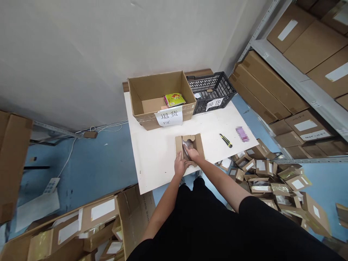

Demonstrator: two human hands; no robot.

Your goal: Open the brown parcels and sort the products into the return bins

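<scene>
A small cardboard box [201, 145] stands with its flaps up near the front edge of the white table [152, 159]. My left hand [180, 165] grips the box's near left side. Reaching into the box from above, my right hand [191, 153] has its fingers closed on a greyish, shiny item [187, 143], which looks wrapped in clear plastic. Its kind cannot be made out, and my fingers cover part of it. To the right lies a black and yellow box cutter [226, 140].
Behind stand a large cardboard box [138, 116] holding colourful booklets [175, 99] and a black plastic crate [199, 106], both with paper signs. A blurred purple object [241, 134] lies at right. Opened boxes [261, 185] litter the floor beside shelves [299, 85]. Another large carton [133, 210] stands front left.
</scene>
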